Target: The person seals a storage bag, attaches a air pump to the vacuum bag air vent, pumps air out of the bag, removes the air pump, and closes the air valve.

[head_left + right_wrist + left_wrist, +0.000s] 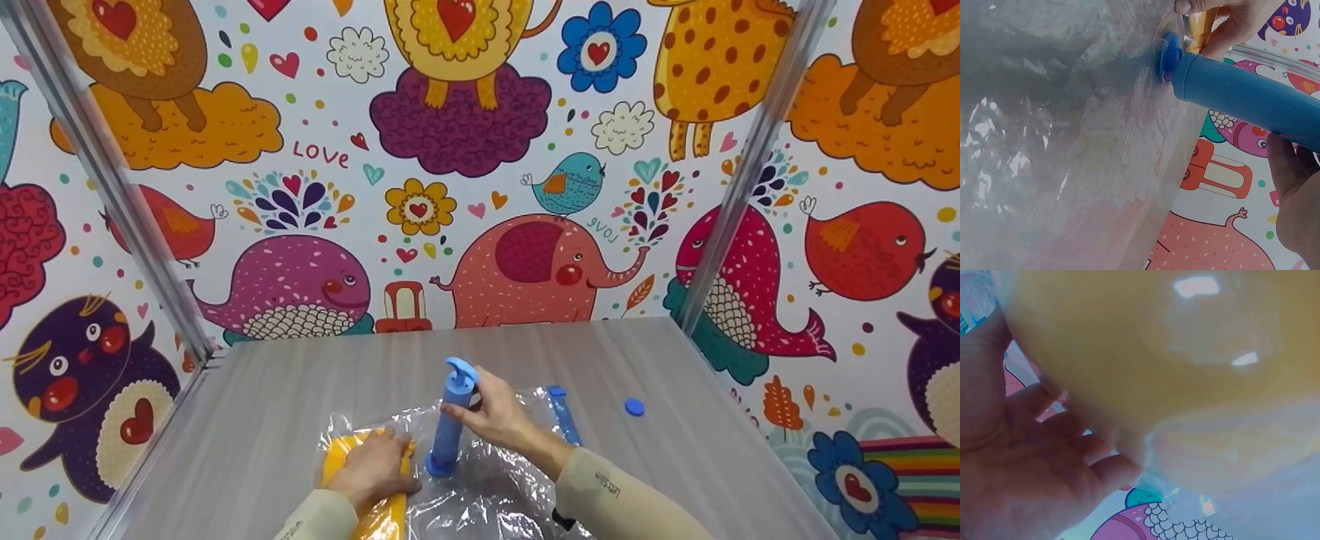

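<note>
A blue hand pump (452,424) stands slightly tilted on a clear plastic bag (480,495), its lower end at the bag's round blue valve (1170,56). My right hand (498,409) grips the pump's barrel near the top, just below the handle (461,369). Under the bag's film lies something flat and yellow (388,517), its kind not clear. My left hand (375,466) rests on it with fingers extended, left of the pump. In the left wrist view, the yellow surface (1129,337) fills the space in front of the palm (1022,478).
A blue round cap (634,407) lies on the wood-grain table (277,382) to the right. A blue slider strip (564,416) runs along the bag's right edge. Printed cartoon panels (300,285) with metal posts (739,165) enclose the table at the back and sides.
</note>
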Tool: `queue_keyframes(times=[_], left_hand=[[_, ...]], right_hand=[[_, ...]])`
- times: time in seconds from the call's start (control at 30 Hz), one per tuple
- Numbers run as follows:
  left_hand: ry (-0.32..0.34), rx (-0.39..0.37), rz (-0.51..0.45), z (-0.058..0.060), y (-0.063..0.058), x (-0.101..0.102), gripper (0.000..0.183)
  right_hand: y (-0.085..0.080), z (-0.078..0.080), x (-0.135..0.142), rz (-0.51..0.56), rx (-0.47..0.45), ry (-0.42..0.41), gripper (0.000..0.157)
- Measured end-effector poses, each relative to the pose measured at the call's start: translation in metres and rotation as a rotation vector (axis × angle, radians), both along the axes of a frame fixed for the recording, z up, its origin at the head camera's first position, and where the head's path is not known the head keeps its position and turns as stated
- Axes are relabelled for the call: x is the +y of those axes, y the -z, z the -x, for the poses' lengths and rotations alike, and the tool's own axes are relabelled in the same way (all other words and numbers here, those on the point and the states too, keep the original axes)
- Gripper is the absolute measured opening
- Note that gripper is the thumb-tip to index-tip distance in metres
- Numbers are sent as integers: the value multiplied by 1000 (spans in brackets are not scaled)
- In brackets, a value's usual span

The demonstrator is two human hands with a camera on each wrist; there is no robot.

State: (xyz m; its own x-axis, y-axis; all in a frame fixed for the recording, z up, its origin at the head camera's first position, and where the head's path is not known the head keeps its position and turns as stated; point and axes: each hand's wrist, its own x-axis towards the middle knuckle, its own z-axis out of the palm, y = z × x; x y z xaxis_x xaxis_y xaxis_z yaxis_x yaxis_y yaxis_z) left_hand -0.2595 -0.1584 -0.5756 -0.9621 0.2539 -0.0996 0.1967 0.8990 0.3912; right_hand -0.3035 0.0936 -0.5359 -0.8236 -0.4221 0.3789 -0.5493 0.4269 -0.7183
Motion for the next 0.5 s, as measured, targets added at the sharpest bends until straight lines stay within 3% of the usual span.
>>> queue_keyframes(times=[0.3,0.5], left_hand=[[-4,-24,13,0,-1,0,85],[8,4,36,2,0,2,81]], right_hand=[[-4,-4,-5,-72,9,-81,67],[-16,0,-5,-164,-19,-196,64]])
